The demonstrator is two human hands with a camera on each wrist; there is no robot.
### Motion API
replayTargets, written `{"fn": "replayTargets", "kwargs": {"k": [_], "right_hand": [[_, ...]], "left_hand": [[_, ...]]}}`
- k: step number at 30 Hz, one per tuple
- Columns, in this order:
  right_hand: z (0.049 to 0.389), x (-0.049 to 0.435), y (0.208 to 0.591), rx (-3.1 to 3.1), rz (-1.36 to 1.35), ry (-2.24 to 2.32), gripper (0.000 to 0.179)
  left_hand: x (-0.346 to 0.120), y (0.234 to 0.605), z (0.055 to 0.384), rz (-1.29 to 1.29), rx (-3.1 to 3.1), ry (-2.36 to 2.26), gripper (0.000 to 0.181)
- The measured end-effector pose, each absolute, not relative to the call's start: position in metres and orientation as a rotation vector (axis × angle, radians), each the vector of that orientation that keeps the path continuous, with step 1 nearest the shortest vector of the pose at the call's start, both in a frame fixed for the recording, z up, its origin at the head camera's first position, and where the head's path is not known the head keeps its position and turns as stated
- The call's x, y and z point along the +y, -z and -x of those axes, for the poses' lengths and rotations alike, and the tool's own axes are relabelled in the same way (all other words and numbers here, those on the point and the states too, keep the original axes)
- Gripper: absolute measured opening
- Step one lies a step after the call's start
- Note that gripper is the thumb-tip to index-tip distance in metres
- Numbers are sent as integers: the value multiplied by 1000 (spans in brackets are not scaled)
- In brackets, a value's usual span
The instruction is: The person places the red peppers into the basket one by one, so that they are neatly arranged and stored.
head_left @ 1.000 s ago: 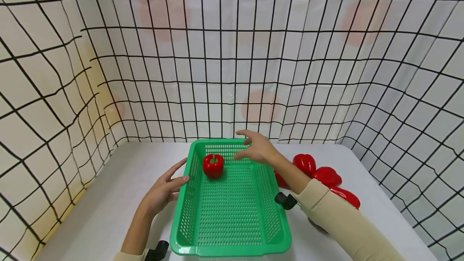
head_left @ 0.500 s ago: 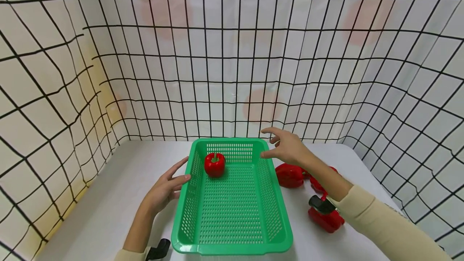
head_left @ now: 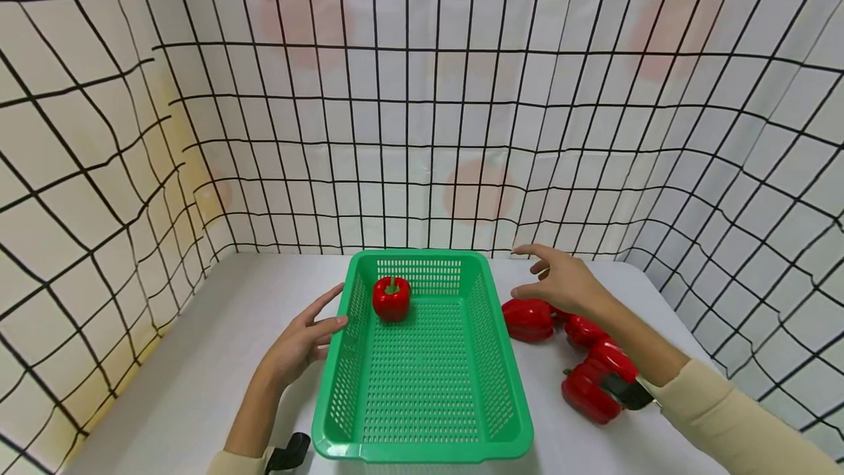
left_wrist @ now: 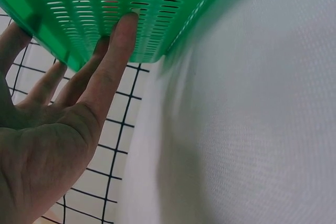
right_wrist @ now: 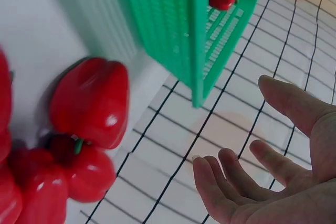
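1. The left hand (head_left: 297, 347) is at the left side of the basket (head_left: 422, 453). Its fingers stretch out and touch the side, but do not curl round it. It has hardly moved in the last second.
2. One red pepper (head_left: 392, 300) sits in the basket, near the back left corner, stem up. It stays there too.
3. The right hand (head_left: 570, 286) has changed the most. A second ago it was over the back of the basket. Now it is past the right side, near the other peppers (head_left: 527, 321). Its thumb and fingers are apart, with nothing between them, so I think it is free to work.
4. The other peppers lie in a bunch on the bench (head_left: 198, 358), right of the basket. The right arm (head_left: 639, 343) hides some, so I cannot count them all.
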State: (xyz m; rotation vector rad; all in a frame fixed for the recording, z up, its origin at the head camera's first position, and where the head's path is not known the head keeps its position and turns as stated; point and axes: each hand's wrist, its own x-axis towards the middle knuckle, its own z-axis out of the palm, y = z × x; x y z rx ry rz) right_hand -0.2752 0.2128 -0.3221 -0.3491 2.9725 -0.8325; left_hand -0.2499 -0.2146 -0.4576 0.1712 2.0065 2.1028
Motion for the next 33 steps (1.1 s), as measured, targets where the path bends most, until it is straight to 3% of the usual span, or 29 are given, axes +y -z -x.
{"fn": "replayTargets", "kwargs": {"k": [33], "right_hand": [[230, 355, 353, 2910, 111, 683, 86]], "left_hand": [[-216, 459, 251, -205, 1991, -2103, 71]]}}
